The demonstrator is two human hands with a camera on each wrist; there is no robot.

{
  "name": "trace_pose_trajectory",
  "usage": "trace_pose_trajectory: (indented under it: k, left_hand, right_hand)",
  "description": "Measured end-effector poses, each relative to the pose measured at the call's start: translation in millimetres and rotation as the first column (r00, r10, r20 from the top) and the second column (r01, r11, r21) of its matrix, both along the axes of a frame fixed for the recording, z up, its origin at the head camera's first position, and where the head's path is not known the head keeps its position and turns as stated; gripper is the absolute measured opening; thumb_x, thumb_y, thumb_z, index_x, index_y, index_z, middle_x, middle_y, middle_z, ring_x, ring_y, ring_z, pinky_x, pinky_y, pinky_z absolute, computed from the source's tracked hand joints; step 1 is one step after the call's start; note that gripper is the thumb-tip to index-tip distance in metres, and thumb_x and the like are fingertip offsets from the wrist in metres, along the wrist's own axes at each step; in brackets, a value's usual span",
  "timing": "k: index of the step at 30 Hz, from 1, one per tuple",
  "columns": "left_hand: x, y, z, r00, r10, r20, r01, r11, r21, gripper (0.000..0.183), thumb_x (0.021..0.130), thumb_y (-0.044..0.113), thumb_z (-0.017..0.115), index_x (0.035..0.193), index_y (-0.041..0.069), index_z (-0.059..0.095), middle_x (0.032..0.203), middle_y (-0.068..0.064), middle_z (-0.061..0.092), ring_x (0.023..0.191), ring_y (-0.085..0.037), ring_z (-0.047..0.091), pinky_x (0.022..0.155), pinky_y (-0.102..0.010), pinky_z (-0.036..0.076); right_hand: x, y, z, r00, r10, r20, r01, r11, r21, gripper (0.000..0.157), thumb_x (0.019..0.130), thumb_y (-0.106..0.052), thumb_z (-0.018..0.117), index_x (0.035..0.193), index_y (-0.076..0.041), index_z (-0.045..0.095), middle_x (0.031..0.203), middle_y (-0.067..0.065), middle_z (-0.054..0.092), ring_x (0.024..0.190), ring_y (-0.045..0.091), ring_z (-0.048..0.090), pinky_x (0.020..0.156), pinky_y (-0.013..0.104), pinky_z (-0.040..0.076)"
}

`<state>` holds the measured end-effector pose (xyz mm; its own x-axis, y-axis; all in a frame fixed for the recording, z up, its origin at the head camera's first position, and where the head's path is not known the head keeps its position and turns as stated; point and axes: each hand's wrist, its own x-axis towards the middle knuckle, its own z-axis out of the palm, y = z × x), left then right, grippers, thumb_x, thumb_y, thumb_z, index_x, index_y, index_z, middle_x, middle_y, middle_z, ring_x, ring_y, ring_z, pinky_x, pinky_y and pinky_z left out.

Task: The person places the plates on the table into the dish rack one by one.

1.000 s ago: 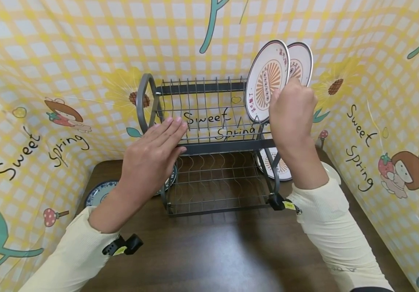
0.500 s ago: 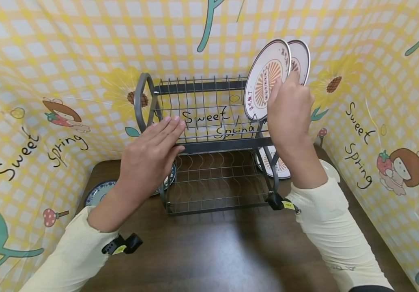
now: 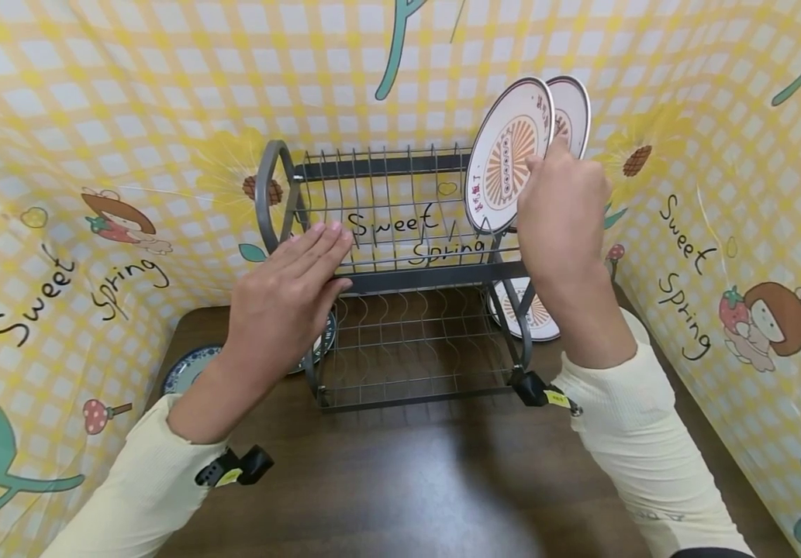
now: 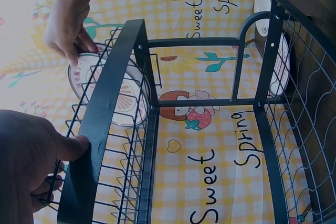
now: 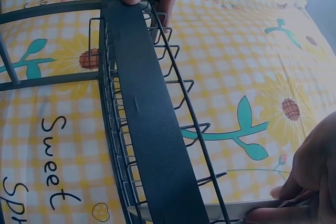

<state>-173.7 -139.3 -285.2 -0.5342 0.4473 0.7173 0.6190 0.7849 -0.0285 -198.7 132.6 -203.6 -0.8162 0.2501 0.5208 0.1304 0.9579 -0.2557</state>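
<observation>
Left hand (image 3: 283,298) gripping rack (image 3: 428,277), right hand (image 3: 564,221) pinching red-lettered plate (image 3: 508,155), "Sweet Spring" cloth (image 3: 344,70)

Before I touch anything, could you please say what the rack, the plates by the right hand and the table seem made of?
Rack: probably grey-painted metal, judging by its thin wires and low-shine bars. Plates: perhaps ceramic or enamel, smooth white with dark rims. Table: possibly wood or laminate, brown with a soft sheen.

Cream long sleeves (image 3: 131,488) have finely ribbed cuffs (image 3: 616,391), and faint dark marks (image 3: 658,515) show on the right sleeve (image 3: 679,465). The black wrist cameras (image 3: 255,465) carry small yellow labels (image 3: 557,398).
</observation>
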Motion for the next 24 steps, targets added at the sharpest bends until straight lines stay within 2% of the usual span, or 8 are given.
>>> trace_pose_trajectory:
  k: [5, 12, 17, 24]
  left_hand:
    - [-0.6, 0.2, -0.3, 1.0, 0.004, 0.001, -0.004, 1.0, 0.001, 0.048, 0.089, 0.021, 0.069, 0.134, 0.014, 0.057, 0.135, -0.006, 0.057, 0.127, -0.022, 0.054, 0.106, -0.043, 0.046]
    - [-0.6, 0.2, -0.5, 1.0, 0.004, 0.005, -0.004, 1.0, -0.001, 0.049, 0.088, 0.022, 0.07, 0.135, 0.014, 0.057, 0.135, -0.006, 0.057, 0.127, -0.022, 0.054, 0.106, -0.042, 0.046]
    - [-0.9, 0.8, -0.9, 1.0, -0.001, 0.0, 0.001, 1.0, 0.007, 0.049, 0.088, 0.021, 0.07, 0.134, 0.014, 0.057, 0.135, -0.006, 0.057, 0.127, -0.022, 0.054, 0.106, -0.042, 0.046]
    - [0.1, 0.4, -1.0, 1.0, -0.004, -0.006, 0.004, 1.0, 0.015, 0.05, 0.087, 0.02, 0.071, 0.134, 0.014, 0.057, 0.134, -0.006, 0.057, 0.126, -0.022, 0.055, 0.106, -0.042, 0.046]
  right_hand:
    - [1.7, 2.8, -1.7, 0.997, 0.035, -0.07, -0.042, 0.995, -0.095, 0.037, 0.101, -0.025, 0.05, 0.108, 0.008, 0.064, 0.089, 0.03, 0.067, 0.088, 0.047, 0.065, 0.072, 0.049, 0.055]
    - [2.1, 5.4, -2.5, 0.991, 0.045, -0.126, -0.072, 0.972, -0.222, 0.037, 0.097, -0.029, 0.056, 0.111, 0.003, 0.067, 0.097, 0.028, 0.07, 0.092, 0.042, 0.067, 0.077, 0.045, 0.057]
    - [3.6, 8.2, -6.8, 0.972, 0.075, -0.223, -0.126, 0.967, -0.223, 0.039, 0.094, -0.031, 0.06, 0.107, 0.005, 0.069, 0.094, 0.024, 0.072, 0.083, 0.037, 0.069, 0.071, 0.042, 0.058]
    - [7.4, 10.8, -13.7, 0.942, 0.101, -0.319, -0.163, 0.971, -0.177, 0.043, 0.09, -0.036, 0.063, 0.104, 0.005, 0.069, 0.089, 0.022, 0.073, 0.083, 0.038, 0.069, 0.075, 0.044, 0.056]
